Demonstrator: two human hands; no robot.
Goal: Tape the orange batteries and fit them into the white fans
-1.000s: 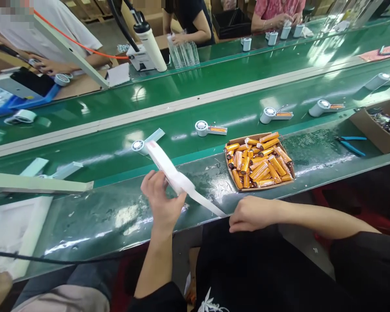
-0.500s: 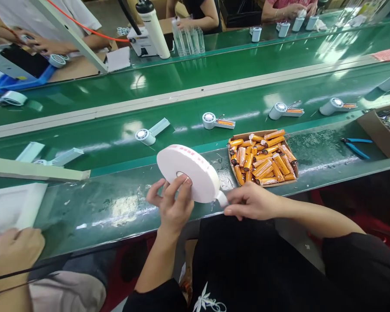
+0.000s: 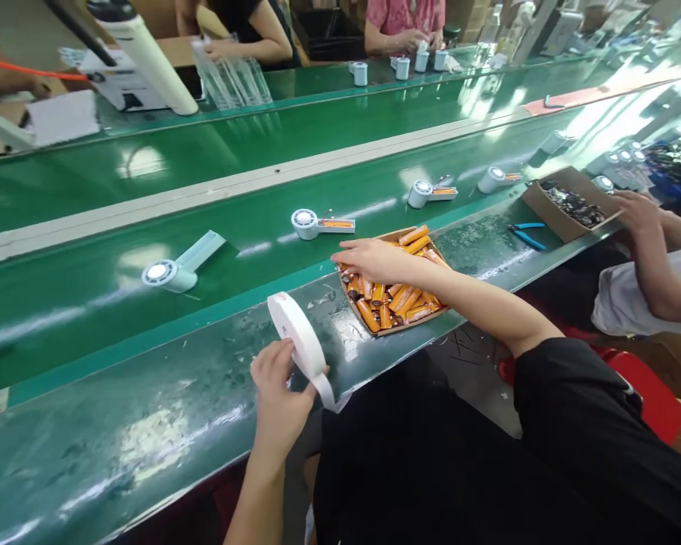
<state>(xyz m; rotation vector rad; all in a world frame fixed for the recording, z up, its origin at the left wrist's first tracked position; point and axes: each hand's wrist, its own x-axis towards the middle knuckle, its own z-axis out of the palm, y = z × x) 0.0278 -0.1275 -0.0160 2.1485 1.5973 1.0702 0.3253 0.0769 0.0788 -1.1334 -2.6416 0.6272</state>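
Notably, your left grip [image 3: 281, 390] is closed on the white tape roll [image 3: 303, 337] at its one o'clock, the disc's long axis running from eleven to five, the tape tail [image 3: 325, 393] hanging at five. Your right grip [image 3: 368, 258], nearer the orange cells [image 3: 402, 299], covers their carton's [image 3: 409, 326] ten-o'clock corner; whether it is open or closed cannot be told, and your forearm [image 3: 477, 297] crosses at four. From it, a pale fan unit [image 3: 305, 225] lies at ten; from the carton, blue cutters [image 3: 529, 235] lie at two on the bench [image 3: 164, 446].
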